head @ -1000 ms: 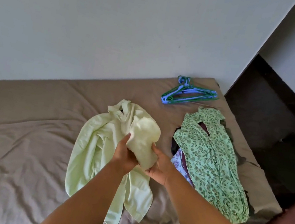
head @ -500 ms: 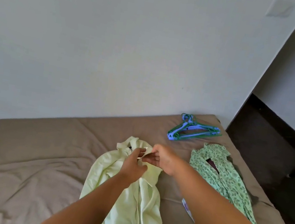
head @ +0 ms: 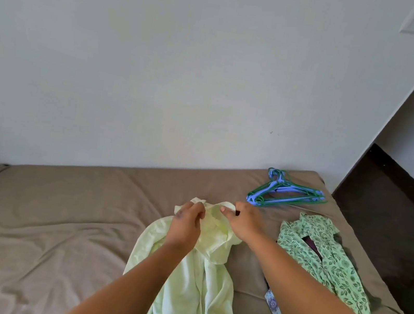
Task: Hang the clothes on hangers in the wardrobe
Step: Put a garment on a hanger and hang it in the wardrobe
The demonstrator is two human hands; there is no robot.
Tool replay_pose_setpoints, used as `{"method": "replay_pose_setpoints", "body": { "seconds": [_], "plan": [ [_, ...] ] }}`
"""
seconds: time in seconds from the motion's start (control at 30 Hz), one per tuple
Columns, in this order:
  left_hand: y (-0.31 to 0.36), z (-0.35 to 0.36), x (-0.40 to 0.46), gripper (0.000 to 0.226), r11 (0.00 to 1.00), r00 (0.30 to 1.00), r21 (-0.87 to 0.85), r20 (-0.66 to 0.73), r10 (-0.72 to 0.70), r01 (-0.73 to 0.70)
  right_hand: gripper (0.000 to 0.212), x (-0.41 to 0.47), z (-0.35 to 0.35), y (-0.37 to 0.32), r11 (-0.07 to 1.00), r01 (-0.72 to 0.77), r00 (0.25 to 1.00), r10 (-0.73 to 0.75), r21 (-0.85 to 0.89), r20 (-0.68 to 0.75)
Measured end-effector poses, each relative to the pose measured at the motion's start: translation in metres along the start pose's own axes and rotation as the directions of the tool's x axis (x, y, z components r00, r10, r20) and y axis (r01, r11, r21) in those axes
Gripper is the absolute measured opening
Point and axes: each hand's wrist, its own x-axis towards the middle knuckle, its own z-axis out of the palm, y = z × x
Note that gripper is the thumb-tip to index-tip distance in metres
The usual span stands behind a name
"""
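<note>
Both hands pinch pale green shirt [head: 196,278] collar on bed [head: 54,213]: left hand [head: 186,224], right hand [head: 243,224], spreading neckline for a hanger. Hangers [head: 286,192] at 1 o'clock.

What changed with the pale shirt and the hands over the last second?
The bunched pale shirt was spread out on the bed. The left hand and right hand moved up to its collar and now pinch it, spread apart. The hangers and patterned green garment stayed put.
</note>
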Motion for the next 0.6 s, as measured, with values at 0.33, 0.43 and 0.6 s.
{"method": "replay_pose_setpoints", "body": {
  "seconds": [0.33, 0.43, 0.6],
  "plan": [
    [0.022, 0.014, -0.012, 0.04, 0.951, 0.952, -0.057, 0.067, -0.299, 0.303, 0.01, -0.004, 0.0, 0.017, 0.993, 0.087, 0.991, -0.078, -0.078, 0.11],
    [0.031, 0.018, -0.019, 0.049, 0.965, 0.958, -0.022, 0.132, -0.255, 0.26, 0.013, -0.011, -0.004, 0.012, 0.977, 0.118, 0.992, -0.106, -0.18, 0.073],
    [0.039, 0.031, -0.028, 0.033, 0.941, 0.935, -0.026, 0.123, -0.332, 0.337, 0.006, -0.007, 0.011, 0.017, 0.904, -0.303, 0.938, 0.227, 0.301, 0.26]
  ]
}}
